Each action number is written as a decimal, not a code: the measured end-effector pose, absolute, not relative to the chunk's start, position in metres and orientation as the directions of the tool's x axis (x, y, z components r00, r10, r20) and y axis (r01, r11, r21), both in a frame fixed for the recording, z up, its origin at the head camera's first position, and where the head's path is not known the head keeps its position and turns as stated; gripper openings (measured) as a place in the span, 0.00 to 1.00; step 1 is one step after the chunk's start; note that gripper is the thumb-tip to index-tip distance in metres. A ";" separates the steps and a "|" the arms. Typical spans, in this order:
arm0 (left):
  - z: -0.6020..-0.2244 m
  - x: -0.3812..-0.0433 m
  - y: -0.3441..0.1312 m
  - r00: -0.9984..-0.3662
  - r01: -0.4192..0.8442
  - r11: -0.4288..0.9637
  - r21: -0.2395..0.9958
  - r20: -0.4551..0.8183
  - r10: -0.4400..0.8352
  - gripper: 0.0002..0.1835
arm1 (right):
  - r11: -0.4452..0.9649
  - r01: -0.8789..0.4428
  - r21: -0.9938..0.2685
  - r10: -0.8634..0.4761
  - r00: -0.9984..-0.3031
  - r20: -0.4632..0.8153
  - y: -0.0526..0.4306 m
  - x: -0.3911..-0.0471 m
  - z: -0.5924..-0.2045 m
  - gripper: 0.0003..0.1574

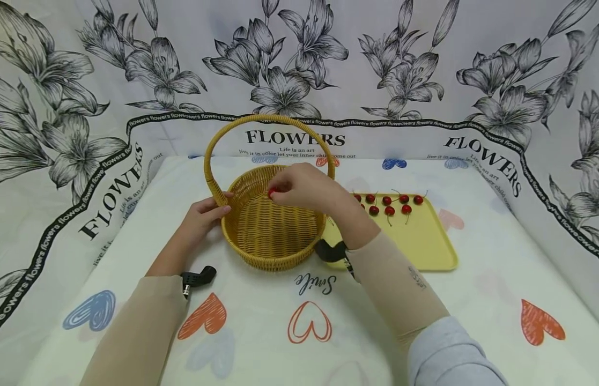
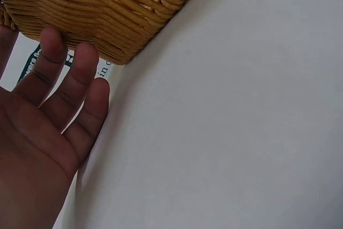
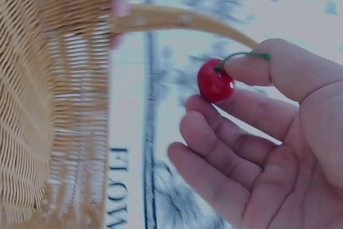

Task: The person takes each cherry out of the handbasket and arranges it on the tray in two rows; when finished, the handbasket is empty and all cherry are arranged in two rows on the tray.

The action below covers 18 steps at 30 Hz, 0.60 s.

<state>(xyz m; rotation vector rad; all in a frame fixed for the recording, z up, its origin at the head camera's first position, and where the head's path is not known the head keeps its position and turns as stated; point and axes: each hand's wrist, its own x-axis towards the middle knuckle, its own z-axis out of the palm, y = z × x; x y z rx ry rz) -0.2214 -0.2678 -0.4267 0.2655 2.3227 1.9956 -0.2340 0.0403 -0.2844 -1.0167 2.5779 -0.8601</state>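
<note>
A yellow-brown wicker basket [image 1: 275,262] with a tall arched handle stands upright on the cloth, nothing visible inside. At its left side, my left hand [image 1: 200,220] grips the rim by the foot of the handle, thumb and forefinger about it. In the left wrist view the other fingers [image 2: 86,71] lie loosely against the woven wall. Over the basket's mouth, my right hand [image 1: 306,185] pinches a red cherry [image 3: 215,81] between thumb and forefinger. Its green stem [image 3: 241,53] lies along the thumb, and the remaining fingers are half spread.
To the basket's right is a yellow tray [image 1: 400,252] with several red cherries [image 1: 406,209] along its far part, partly behind my right forearm. The table has a white cloth [image 1: 367,332] with hearts. A flower-printed curtain [image 1: 280,64] rises behind it.
</note>
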 end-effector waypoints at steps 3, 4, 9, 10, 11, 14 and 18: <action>-0.426 -0.224 -0.271 -0.982 0.084 0.143 0.986 0.058 0.178 0.26 | 0.561 -0.467 -0.684 -0.644 -0.765 -0.006 0.079 -0.219 -0.281 0.15; -0.426 -0.224 -0.272 -0.983 0.082 0.145 0.986 0.056 0.176 0.26 | 0.563 -0.437 -0.701 -0.624 -0.781 -0.014 0.093 -0.217 -0.281 0.16; -0.425 -0.227 -0.277 -0.983 0.070 0.165 0.984 0.040 0.181 0.27 | 0.608 -0.285 -0.741 -0.457 -0.889 -0.032 0.164 -0.216 -0.288 0.20; -0.426 -0.227 -0.278 -0.982 0.070 0.169 0.983 0.039 0.185 0.27 | 0.614 -0.258 -0.746 -0.416 -0.909 -0.029 0.177 -0.217 -0.291 0.21; -0.426 -0.227 -0.280 -0.982 0.071 0.172 0.983 0.038 0.187 0.28 | 0.618 -0.233 -0.751 -0.379 -0.925 -0.024 0.188 -0.218 -0.294 0.22; -0.428 -0.223 -0.287 -0.983 0.067 0.175 0.982 0.035 0.181 0.28 | 0.632 -0.169 -0.756 -0.266 -0.964 -0.006 0.216 -0.223 -0.306 0.24; -0.430 -0.216 -0.298 -0.987 0.059 0.161 0.985 0.033 0.160 0.27 | 0.677 -0.088 -0.731 -0.137 -0.991 -0.008 0.242 -0.235 -0.329 0.27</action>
